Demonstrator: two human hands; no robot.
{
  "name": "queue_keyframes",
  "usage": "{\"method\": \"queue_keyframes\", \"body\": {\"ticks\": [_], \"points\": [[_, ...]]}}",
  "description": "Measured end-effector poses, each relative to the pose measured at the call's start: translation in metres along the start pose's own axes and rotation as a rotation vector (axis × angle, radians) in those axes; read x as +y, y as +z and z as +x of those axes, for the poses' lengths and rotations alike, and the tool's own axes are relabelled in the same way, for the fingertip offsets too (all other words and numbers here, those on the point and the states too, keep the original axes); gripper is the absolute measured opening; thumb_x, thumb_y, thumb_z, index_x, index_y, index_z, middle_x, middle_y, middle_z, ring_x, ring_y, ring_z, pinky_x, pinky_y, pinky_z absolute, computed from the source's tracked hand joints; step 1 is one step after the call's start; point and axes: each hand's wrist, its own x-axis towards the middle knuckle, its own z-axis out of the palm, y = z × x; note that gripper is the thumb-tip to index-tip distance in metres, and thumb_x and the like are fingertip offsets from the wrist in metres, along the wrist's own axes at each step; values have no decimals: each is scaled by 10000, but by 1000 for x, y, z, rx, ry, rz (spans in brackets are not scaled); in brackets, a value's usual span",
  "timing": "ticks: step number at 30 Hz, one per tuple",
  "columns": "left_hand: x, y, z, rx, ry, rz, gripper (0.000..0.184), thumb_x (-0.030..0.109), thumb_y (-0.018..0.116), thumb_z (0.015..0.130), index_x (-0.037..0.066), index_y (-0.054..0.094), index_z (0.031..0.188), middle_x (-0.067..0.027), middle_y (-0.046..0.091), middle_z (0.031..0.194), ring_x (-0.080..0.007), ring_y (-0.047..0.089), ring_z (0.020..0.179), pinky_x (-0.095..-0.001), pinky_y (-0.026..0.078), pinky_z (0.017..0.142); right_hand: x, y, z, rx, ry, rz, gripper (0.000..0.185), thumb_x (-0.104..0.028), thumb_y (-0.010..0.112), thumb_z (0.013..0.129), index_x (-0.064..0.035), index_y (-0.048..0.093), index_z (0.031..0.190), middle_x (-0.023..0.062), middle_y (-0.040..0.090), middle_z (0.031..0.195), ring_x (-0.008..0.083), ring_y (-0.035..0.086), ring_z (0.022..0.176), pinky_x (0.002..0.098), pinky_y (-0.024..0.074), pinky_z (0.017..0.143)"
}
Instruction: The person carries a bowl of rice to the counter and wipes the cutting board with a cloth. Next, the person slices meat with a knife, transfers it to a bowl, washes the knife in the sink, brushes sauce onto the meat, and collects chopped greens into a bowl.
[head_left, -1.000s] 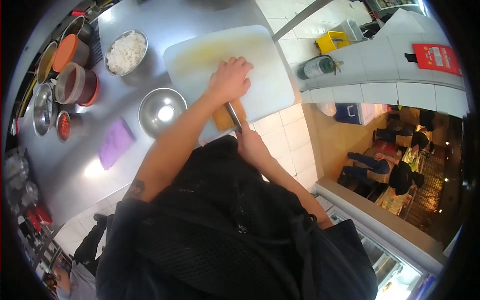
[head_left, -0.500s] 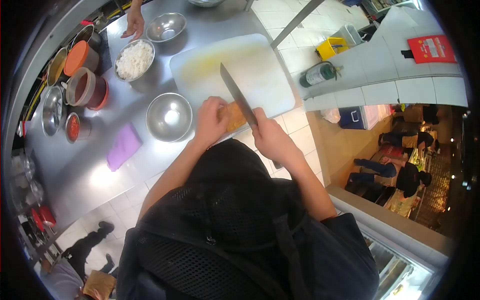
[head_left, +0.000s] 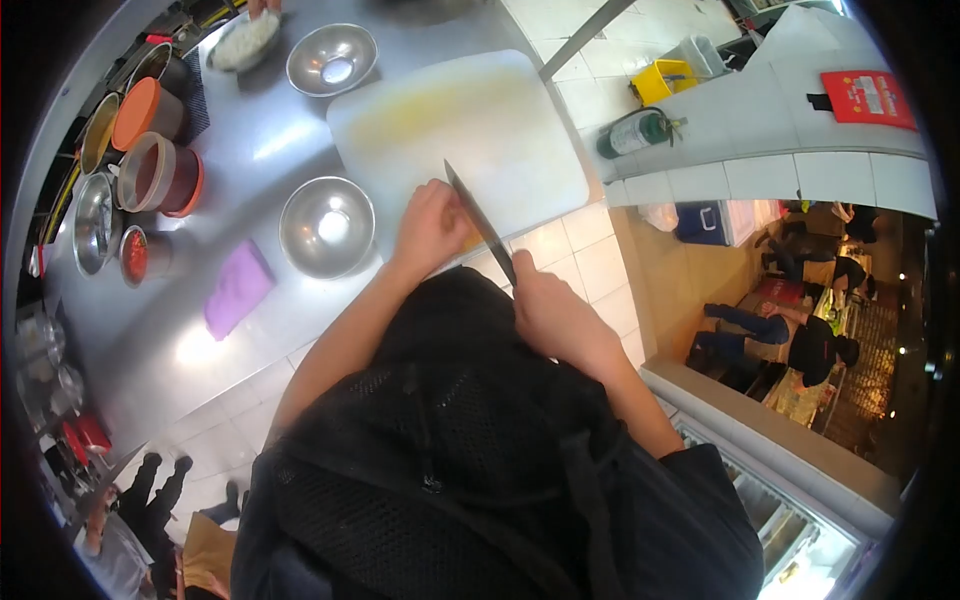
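Note:
My right hand (head_left: pixel 562 315) is closed round the handle of a long kitchen knife (head_left: pixel 476 214), its blade pointing away over the white cutting board (head_left: pixel 510 120). My left hand (head_left: pixel 432 228), fingers curled, grips a golden-brown piece of food (head_left: pixel 473 241) at the board's near edge. Most of that piece is hidden by the hand and the blade, so its kind does not show. The blade lies right beside it; whether it cuts in, I cannot tell. Yellow stains mark the far part of the board.
Left of the board stand two steel bowls (head_left: pixel 328 228) (head_left: pixel 333 60). A co-worker's fingers touch a bowl of white rice (head_left: pixel 245 42) at the far left. A purple cloth (head_left: pixel 240 288), a tub of red sauce (head_left: pixel 155 172) and a cup of chopped red food (head_left: pixel 143 257) are on the steel table.
The co-worker's hand has taken hold of the rice bowl and moved it away, toward the far left. My hands stay at the board's near edge; the knife has drawn back toward me.

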Motion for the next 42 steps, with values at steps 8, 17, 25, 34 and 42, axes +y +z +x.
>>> {"method": "queue_keyframes", "body": {"ticks": [8, 17, 25, 34, 42], "points": [[0, 0, 1, -24, -40, 36, 198, 29, 627, 745, 6, 525, 912, -141, 543, 928, -352, 535, 890, -417, 459, 797, 15, 24, 61, 49, -60, 93, 216, -6, 445, 840, 62, 394, 1038, 357, 599, 821, 534, 587, 823, 589, 452, 749], [1, -4, 0, -53, -119, -37, 191, 71, 627, 746, 23, 535, 907, -143, 548, 929, -362, 544, 892, -437, 457, 764, 46, 91, 95, 196, -50, 197, 254, -43, 444, 888, 60, 372, 1109, 354, 596, 809, 532, 586, 802, 605, 442, 722], [3, -1, -1, -35, -125, -32, 197, 66, 634, 764, 22, 516, 916, -146, 534, 927, -348, 562, 883, -401, 466, 782, 40, 57, 78, 171, -124, 158, 214, -33, 443, 889, 41, 402, 1085, 345, 611, 845, 528, 596, 848, 597, 449, 757], [0, -5, -5, -56, -111, -36, 183, 63, 605, 790, 24, 537, 955, -143, 559, 959, -355, 562, 927, -406, 468, 815, 49, 63, 92, 181, -107, 215, 232, -90, 470, 926, 50, 402, 1098, 368, 595, 836, 539, 578, 852, 586, 441, 740], [-6, -29, -46, 112, -214, -73, 316, 13, 611, 789, 47, 560, 1098, -94, 573, 1107, -243, 560, 1073, -361, 481, 845, -14, 20, 22, 177, -167, 157, 423, -33, 469, 883, 96, 344, 1266, 341, 610, 787, 511, 605, 776, 574, 463, 707]]}}
